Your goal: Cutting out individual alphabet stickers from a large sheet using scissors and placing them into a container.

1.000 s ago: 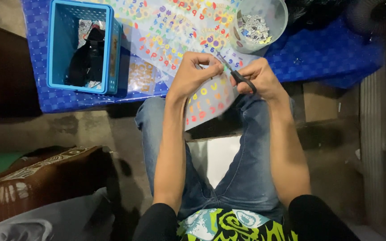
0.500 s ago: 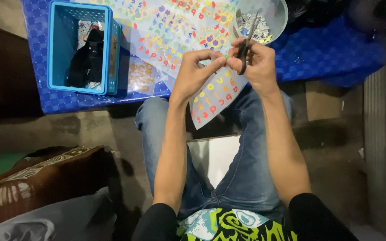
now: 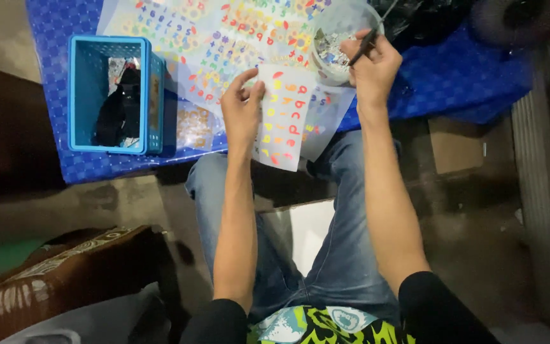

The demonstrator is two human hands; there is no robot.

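Nearest, a patterned green and black garment hem (image 3: 326,325) and blue jeans (image 3: 345,255) are seen, with a brown patterned bag (image 3: 65,280) lying on the floor at near left. Two bare forearms are stretched away over the knees.

A small sticker sheet (image 3: 284,118) is held up above the knees, at the near edge of the desk (image 3: 466,83). The sheet is white and roughly rectangular, tilted slightly, and is printed with rows of small orange, red and yellow letter-like shapes. Its left edge is pinched by the left hand (image 3: 242,111), whose grip is pressed together with thumb and fingers on the sheet.

Just to the right, a thin dark tool, probably tweezers (image 3: 367,41), is pinched in the right hand (image 3: 373,70), whose grip is closed around it; the tip is held over a clear round container (image 3: 342,38) with shiny scraps inside.

Farther off, larger sticker sheets (image 3: 224,32) with coloured letters are spread on the blue checked desk cover. At far left a blue plastic basket (image 3: 112,95) is stood on the desk, with a dark object (image 3: 112,111) inside.
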